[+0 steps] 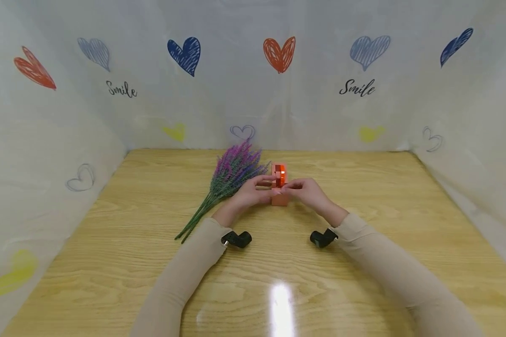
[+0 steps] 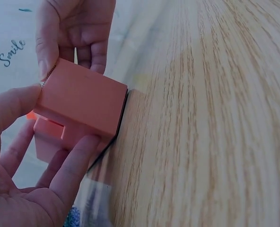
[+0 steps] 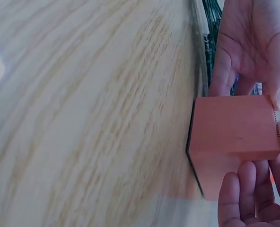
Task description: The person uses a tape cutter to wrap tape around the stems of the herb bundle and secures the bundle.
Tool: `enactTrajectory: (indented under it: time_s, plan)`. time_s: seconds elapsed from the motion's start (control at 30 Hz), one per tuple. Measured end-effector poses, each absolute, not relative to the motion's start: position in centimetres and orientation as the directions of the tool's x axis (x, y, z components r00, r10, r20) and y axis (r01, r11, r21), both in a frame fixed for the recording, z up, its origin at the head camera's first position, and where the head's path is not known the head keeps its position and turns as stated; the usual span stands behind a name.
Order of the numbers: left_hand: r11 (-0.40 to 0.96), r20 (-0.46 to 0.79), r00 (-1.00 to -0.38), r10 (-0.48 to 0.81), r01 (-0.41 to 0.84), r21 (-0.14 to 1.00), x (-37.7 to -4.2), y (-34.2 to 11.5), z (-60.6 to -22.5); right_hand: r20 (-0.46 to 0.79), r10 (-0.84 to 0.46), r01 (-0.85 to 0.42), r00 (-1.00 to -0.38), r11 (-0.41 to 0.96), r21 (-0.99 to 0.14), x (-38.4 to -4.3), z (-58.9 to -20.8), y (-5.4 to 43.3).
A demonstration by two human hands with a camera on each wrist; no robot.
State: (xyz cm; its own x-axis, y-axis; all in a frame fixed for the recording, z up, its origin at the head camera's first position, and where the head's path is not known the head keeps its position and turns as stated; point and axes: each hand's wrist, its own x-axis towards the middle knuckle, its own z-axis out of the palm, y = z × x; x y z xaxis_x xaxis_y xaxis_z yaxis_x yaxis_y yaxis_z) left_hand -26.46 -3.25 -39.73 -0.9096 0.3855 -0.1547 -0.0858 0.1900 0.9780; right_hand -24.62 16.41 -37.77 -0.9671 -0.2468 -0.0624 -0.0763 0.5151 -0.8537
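Observation:
A salmon-pink tape dispenser (image 1: 279,198) stands on the table with a bright orange tape roll (image 1: 283,173) in it. My left hand (image 1: 250,193) grips it from the left, the thumb near the toothed cutting edge (image 3: 276,124) and the fingers along the side. From the right, my right hand (image 1: 311,193) holds the same end, thumb at the toothed edge and fingers bent against the side wall. Both thumbs are close together there; whether the right one pinches a tape end, I cannot tell. The roll is mostly hidden in both wrist views.
A bunch of artificial lavender (image 1: 236,171) lies just left of the dispenser, its green stems (image 1: 198,217) pointing toward the near left. Beneath everything is a wood-grain table (image 1: 362,290). A pale curtain (image 1: 320,112) printed with hearts and "Smile" encloses the back and sides.

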Motion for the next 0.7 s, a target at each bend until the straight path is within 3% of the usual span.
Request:
enactTrajectory:
  time_s: [0.33,0.7]
  plan:
    - [0.162,-0.161,-0.898,0.409,-0.102,0.981,-26.56,-3.13,-39.80,-0.112,-0.170,0.019,-0.979,0.473,-0.881,-24.43,-37.51,16.13]
    - [0.155,-0.157,-0.908,0.388,-0.103,0.983,-26.31,-2.99,-39.68,-0.027,-0.085,-0.012,-0.996,0.432,-0.902,-24.07,-36.81,15.60]
